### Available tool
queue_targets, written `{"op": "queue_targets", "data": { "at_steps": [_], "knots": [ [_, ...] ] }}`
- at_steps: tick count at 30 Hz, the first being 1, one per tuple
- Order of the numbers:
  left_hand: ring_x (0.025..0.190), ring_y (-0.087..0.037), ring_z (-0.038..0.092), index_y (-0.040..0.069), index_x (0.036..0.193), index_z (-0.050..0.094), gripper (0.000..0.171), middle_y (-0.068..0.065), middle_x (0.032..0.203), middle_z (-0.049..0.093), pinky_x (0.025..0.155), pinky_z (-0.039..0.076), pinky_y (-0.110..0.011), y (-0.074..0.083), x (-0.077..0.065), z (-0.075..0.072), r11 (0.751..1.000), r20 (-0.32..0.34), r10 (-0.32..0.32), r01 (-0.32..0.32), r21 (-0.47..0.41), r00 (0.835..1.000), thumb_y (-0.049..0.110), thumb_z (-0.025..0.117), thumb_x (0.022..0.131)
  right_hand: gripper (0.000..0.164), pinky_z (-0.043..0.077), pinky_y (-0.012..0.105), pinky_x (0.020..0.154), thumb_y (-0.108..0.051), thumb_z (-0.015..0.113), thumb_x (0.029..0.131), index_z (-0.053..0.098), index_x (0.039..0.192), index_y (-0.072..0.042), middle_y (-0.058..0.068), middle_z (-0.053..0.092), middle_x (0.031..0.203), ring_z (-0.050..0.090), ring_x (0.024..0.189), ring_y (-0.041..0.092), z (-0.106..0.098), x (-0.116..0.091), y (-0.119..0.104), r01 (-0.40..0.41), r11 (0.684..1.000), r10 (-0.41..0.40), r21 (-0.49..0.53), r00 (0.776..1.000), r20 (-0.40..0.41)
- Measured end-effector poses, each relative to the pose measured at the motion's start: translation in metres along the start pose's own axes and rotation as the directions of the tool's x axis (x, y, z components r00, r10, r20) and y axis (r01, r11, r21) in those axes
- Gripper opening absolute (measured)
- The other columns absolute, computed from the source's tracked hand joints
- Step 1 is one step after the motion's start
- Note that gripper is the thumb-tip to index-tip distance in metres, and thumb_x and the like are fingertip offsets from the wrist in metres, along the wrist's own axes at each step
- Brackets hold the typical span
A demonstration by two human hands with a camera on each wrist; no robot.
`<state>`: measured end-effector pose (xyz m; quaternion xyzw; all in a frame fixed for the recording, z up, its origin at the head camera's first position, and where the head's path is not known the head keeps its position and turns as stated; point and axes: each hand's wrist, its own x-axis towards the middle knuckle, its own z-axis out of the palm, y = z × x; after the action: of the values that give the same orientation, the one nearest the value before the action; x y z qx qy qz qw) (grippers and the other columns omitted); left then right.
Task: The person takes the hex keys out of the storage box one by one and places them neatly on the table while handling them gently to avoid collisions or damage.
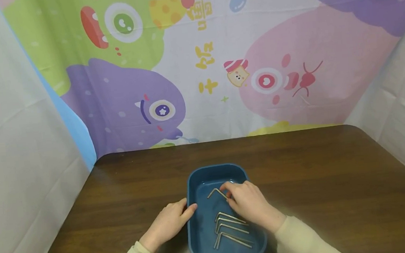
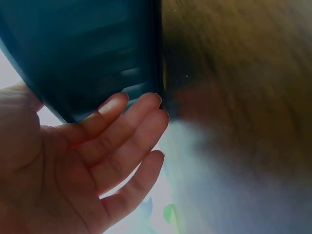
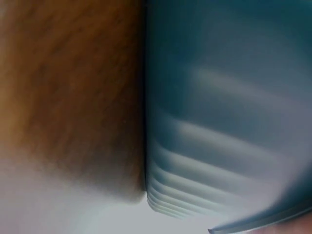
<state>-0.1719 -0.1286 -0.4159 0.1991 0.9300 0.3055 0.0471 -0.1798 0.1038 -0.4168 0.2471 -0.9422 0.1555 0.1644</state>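
A deep blue plastic bin (image 1: pixel 203 240) stands on the table near its front edge. My left hand (image 1: pixel 168 223) holds the bin's left wall, thumb over the rim and fingers against the outside; the left wrist view shows these fingers (image 2: pixel 141 131) on the ribbed wall. My right hand (image 1: pixel 250 201) reaches over the right rim and pinches the long arm of an L-shaped metal hex key (image 1: pixel 216 190) inside the bin's far half. Several more hex keys (image 1: pixel 234 228) lie side by side in the near half. Only the bin's outer wall (image 3: pixel 214 122) fills the right wrist view, below the hand.
The dark brown wooden table (image 1: pixel 138 177) spreads around the bin on both sides and behind. A cartoon-printed curtain (image 1: pixel 216 113) hangs at the table's far edge. White sheets (image 1: pixel 18 119) hang at the left and right.
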Motion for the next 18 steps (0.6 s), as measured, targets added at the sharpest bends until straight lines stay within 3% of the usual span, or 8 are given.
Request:
{"op": "queue_targets", "data": {
  "at_steps": [5, 18],
  "knots": [
    [0.074, -0.009, 0.059, 0.013, 0.096, 0.061, 0.029, -0.002, 0.087, 0.067, 0.064, 0.045, -0.030, 0.0003, -0.0008, -0.0001, 1.000, 0.005, -0.004, 0.004, -0.010, 1.000, 0.038, 0.047, 0.094, 0.032, 0.039, 0.024, 0.060, -0.010, 0.069, 0.073, 0.065, 0.105, -0.011, -0.011, 0.063, 0.075, 0.052, 0.059, 0.004, -0.0015, -0.0004, -0.0010, 0.002, 1.000, -0.002, 0.007, 1.000, -0.020],
    [0.072, -0.008, 0.057, 0.013, 0.094, 0.061, 0.029, -0.001, 0.085, 0.066, 0.063, 0.044, -0.029, -0.0004, 0.0001, 0.0008, 1.000, -0.004, -0.010, 0.010, -0.001, 1.000, 0.038, 0.046, 0.094, 0.022, 0.043, 0.022, 0.054, -0.008, 0.068, 0.075, 0.066, 0.096, -0.015, -0.009, 0.063, 0.078, 0.057, 0.065, 0.005, -0.0033, -0.0023, -0.0030, -0.060, 0.993, 0.067, 0.097, 0.996, -0.063]
  ]
}}
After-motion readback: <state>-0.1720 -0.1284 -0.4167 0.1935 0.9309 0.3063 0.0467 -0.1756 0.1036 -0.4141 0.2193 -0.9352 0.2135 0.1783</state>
